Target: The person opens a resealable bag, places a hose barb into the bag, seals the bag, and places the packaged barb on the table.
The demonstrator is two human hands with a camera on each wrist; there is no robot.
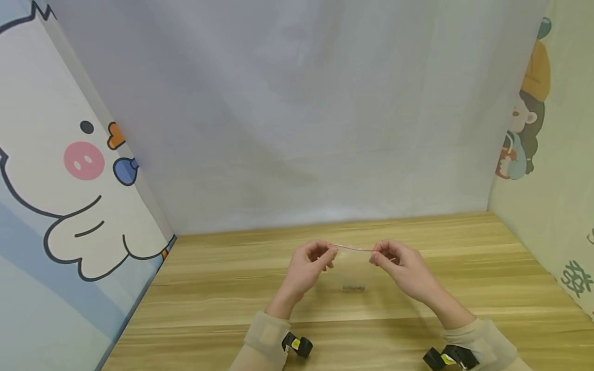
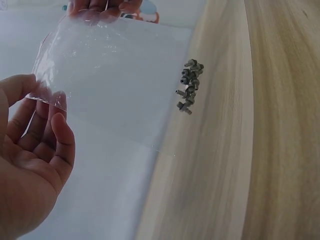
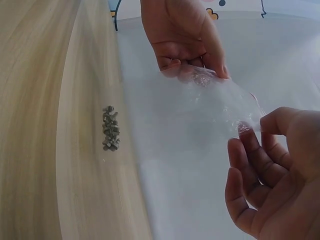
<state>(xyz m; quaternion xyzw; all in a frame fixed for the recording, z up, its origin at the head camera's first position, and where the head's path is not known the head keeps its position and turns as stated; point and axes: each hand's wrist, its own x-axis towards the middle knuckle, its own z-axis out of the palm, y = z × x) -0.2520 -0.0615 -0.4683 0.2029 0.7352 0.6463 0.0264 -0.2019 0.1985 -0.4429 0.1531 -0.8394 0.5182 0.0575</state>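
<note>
A clear plastic zip bag point(image 1: 353, 268) with a thin red line along its top edge hangs between my two hands. My left hand point(image 1: 306, 269) pinches one top corner between thumb and fingers. At the opposite corner, my right hand point(image 1: 408, 270) pinches the same edge. Small metal screws point(image 2: 190, 86), several of them, lie bunched in a row at the bottom of the bag, seen through the film. The right wrist view shows the bag's film point(image 3: 185, 105) creased near the fingers. Whether the bag's mouth is sealed I cannot tell.
Beneath the hands is a wood-grain table point(image 1: 223, 288). A pale grey curtain point(image 1: 325, 129) stands behind it. Cartoon-printed panels rise at the left point(image 1: 42, 129) and right point(image 1: 547, 216). A small black camera point(image 1: 297, 344) sits on each wrist.
</note>
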